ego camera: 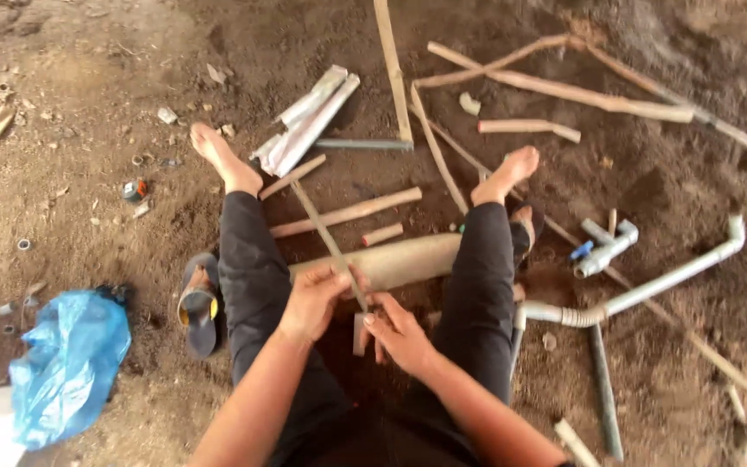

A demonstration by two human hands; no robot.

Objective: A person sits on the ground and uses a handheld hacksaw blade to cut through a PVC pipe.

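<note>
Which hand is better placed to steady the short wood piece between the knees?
Probably the right hand: its fingers already touch the short wood piece at its top. The left hand is closed around the thin strip higher up, so it is occupied.

Soft, even daylight; faint shadows; brighter haze far right; slight motion blur; wide-angle bending at edges.

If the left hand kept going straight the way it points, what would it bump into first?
The left hand points right, toward the thin stick it pinches, so it would probably meet the right hand first, then that leg. Depth is hard to judge.
</note>
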